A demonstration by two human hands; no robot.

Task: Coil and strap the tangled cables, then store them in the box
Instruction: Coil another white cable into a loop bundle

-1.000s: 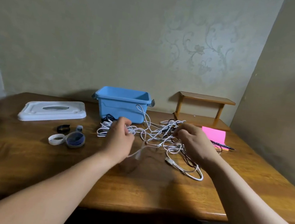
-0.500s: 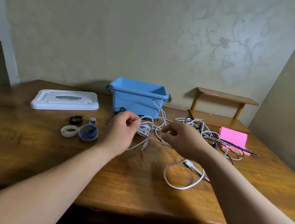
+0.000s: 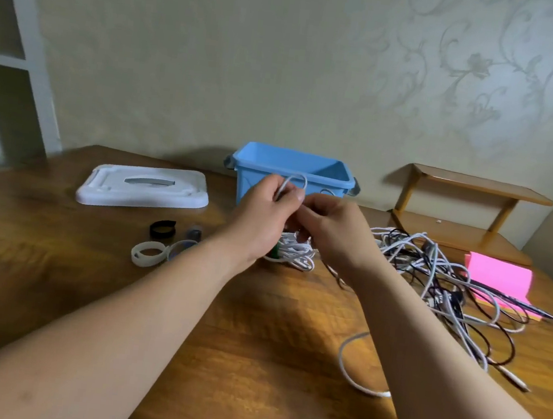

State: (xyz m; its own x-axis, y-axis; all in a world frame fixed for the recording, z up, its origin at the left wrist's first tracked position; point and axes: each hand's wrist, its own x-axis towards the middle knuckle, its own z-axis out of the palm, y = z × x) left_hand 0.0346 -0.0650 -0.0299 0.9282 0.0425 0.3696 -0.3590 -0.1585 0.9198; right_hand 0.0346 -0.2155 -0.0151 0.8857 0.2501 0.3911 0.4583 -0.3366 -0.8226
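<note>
My left hand point(image 3: 264, 215) pinches a small loop of white cable point(image 3: 293, 182) raised in front of the open blue box point(image 3: 293, 173). My right hand point(image 3: 331, 229) is close beside it, fingers curled on the same white cable. Below the hands lies a small bundle of white cable point(image 3: 292, 254). A tangle of white and black cables point(image 3: 449, 284) spreads over the wooden table to the right. One white cable end point(image 3: 350, 366) curves near my right forearm. Several straps lie at the left: a white one point(image 3: 146, 253), a black one point(image 3: 162, 229) and a bluish one point(image 3: 181, 248).
The box's white lid point(image 3: 143, 187) lies flat at the left. A small wooden shelf point(image 3: 468, 210) stands at the back right against the wall. A pink notepad point(image 3: 498, 277) with a pen point(image 3: 519, 304) lies at the right edge. White shelving point(image 3: 6, 54) rises at the far left.
Both hands have come together and lifted a loop of white cable in front of the box. The view has shifted, so the tangle now lies farther right.
</note>
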